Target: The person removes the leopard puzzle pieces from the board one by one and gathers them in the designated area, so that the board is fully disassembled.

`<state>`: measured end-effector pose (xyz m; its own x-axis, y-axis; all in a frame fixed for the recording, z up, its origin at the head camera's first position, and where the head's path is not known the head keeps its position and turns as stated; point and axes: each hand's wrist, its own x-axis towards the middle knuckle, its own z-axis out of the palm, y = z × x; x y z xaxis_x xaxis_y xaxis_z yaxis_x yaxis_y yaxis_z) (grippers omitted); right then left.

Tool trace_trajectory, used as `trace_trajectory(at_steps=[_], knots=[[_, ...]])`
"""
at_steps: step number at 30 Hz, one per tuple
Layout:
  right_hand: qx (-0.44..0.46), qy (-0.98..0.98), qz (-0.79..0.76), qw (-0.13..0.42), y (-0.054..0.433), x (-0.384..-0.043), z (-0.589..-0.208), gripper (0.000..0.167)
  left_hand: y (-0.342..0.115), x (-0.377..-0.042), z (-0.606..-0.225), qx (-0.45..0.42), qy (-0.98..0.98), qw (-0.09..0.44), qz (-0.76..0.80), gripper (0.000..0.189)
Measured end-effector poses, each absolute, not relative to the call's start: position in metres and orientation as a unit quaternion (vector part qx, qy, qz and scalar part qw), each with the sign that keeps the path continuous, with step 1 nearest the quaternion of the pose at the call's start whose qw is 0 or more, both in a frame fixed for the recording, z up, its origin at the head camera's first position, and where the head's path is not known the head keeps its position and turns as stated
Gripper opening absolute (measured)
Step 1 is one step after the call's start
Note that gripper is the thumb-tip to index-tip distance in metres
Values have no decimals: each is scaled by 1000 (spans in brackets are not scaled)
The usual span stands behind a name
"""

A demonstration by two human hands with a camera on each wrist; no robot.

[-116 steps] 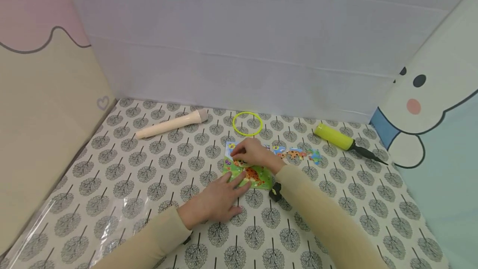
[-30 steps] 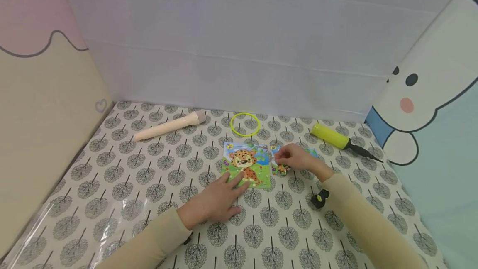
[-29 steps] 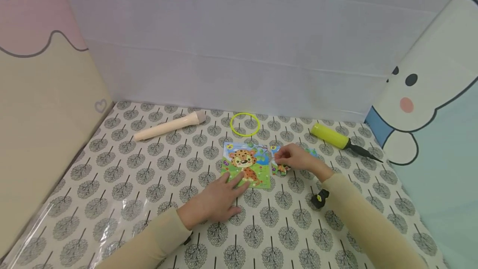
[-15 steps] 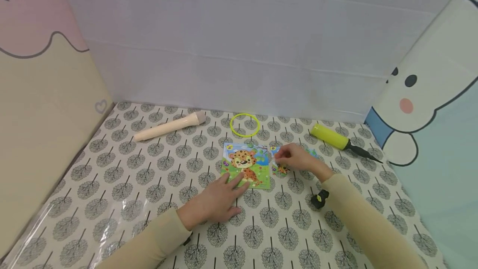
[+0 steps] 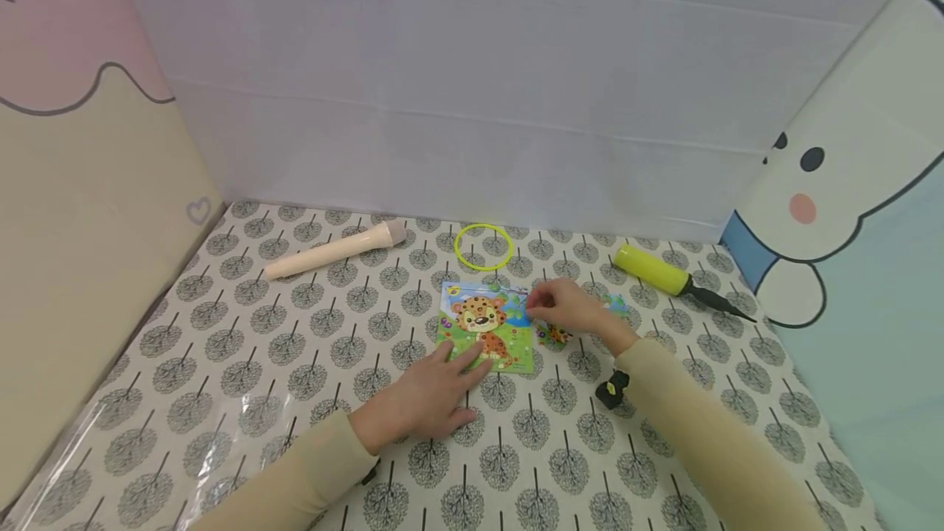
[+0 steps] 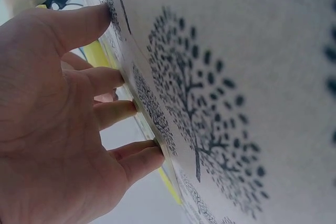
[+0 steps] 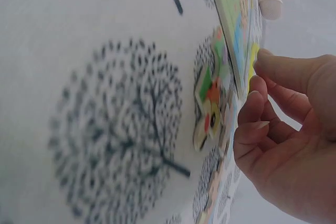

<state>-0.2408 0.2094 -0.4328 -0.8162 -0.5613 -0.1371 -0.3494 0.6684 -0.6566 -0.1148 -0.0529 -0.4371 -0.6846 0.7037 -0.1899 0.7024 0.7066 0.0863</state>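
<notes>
While the left hand [image 5: 424, 400] lies flat, fingers spread, pinning the leopard puzzle board's [image 5: 487, 326] lower edge at head-view centre, the right hand [image 5: 568, 307] curls fingers at its right edge over loose puzzle pieces [image 5: 553, 336]. Left wrist view: fingertips [image 6: 118, 78] press down. Right wrist view: fingers [image 7: 265, 100] pinch at the board edge; whether they hold a piece is unclear. Pieces look thin, light, stiff; best pinched by the edges.

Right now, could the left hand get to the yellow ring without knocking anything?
Probably not cleanly. The left hand presses the puzzle board's near edge, and the ring lies just beyond that board, so it would have to reach over it.
</notes>
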Motion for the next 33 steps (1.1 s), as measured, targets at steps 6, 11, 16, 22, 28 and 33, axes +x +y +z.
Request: trace_trajectory(at_steps=[6, 11, 16, 22, 28, 33], knots=[[-238, 901, -324, 164, 187, -242, -437, 10, -52, -116, -437, 386, 916, 106, 9, 74], [-260, 895, -327, 155, 173, -242, -436, 14, -51, -116, -437, 383, 917, 110, 9, 75], [-256, 888, -347, 162, 162, -241, -438, 17, -51, -116, -437, 383, 917, 113, 9, 75], [-243, 897, -334, 156, 152, -241, -445, 18, -51, -115, -436, 383, 917, 113, 1, 75], [-226, 903, -327, 163, 143, -242, -447, 19, -52, -115, -437, 377, 919, 115, -3, 76], [-210, 913, -315, 155, 140, -243, -449, 15, -51, -115, -437, 377, 919, 114, 0, 76]])
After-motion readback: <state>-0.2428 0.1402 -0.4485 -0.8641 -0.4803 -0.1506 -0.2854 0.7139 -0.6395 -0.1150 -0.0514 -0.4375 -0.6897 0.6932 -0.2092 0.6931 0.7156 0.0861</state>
